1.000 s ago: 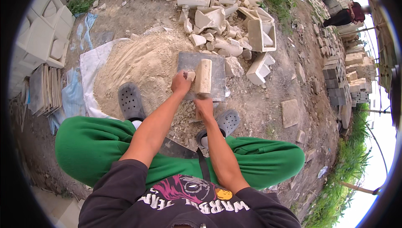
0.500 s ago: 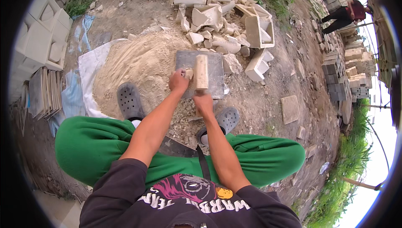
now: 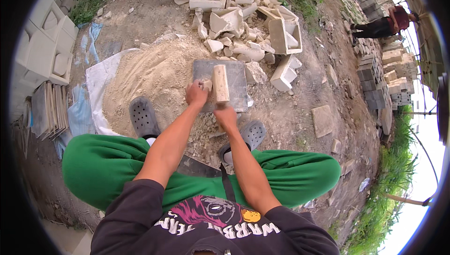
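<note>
Between my feet a dark square slab [image 3: 239, 74] lies flat on the ground. On its left part my left hand [image 3: 197, 94] is closed round a small pale chunk of stone [image 3: 206, 84]. My right hand [image 3: 226, 117] grips a mallet by its handle, which is mostly hidden under the fist. The mallet's blocky, wood-like head [image 3: 221, 84] is above the slab, just right of the chunk; whether it touches the slab I cannot tell.
A mound of sandy crushed material [image 3: 150, 70] spreads over a white sheet [image 3: 96, 79] to the left. Broken moulded blocks [image 3: 229, 23] are heaped beyond the slab. Whole pale blocks [image 3: 44, 35] stack at far left, grey blocks [image 3: 372, 79] at right. A person [image 3: 391, 23] stands at far right.
The view has shifted slightly, so the scene sits a little further left and lower. My left hand keeps hold of the chunk, and the mallet stays beside it with a slightly different tilt.
</note>
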`<state>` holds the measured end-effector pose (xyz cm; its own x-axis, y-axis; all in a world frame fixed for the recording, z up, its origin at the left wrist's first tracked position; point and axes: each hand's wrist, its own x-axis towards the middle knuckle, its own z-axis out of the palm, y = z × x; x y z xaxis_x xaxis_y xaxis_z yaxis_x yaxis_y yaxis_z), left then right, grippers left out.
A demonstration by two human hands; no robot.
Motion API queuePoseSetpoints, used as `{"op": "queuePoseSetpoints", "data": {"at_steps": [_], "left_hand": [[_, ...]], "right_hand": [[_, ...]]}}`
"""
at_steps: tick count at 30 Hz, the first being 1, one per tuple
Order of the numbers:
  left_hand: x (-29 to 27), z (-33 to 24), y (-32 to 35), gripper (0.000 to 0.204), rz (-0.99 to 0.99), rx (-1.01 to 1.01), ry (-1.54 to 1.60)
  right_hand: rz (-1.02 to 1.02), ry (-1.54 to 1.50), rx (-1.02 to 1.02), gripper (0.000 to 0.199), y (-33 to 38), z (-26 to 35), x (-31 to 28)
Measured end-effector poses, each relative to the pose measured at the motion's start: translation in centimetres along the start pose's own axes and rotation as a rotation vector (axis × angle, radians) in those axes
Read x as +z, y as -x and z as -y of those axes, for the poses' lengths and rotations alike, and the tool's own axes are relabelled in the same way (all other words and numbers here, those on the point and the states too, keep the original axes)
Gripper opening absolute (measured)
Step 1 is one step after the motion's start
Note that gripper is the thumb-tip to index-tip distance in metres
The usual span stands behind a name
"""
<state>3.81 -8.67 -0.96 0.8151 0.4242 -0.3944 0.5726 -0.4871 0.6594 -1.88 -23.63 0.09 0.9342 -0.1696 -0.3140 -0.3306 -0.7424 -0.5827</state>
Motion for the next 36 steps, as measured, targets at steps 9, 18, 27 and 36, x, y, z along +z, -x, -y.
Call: {"op": "queuePoseSetpoints", "data": {"at_steps": [9,18,27,36], "left_hand": [[-0.7,1.2,-0.4,0.035,-0.020,0.002,-0.053],[0.3,0.6,-0.6,0.037,-0.005,0.020,0.033],[0.3,1.2,-0.9,0.039,-0.027,0.023,0.013],[-1.4,2.8,-0.6,0.039,-0.031,0.024,-0.012]], "right_hand": [[0.024,-0.188,0.117,0.041,1.8,4.3,-2.6],[0.206,0.078,0.149,0.043,-1.1,1.5,-2.9],[0.128,-0.005,0.147,0.047,-0.1,1.2,-2.3],[0.035,-0.367,0.063,0.035,1.3,7.6,-9.4]]}}
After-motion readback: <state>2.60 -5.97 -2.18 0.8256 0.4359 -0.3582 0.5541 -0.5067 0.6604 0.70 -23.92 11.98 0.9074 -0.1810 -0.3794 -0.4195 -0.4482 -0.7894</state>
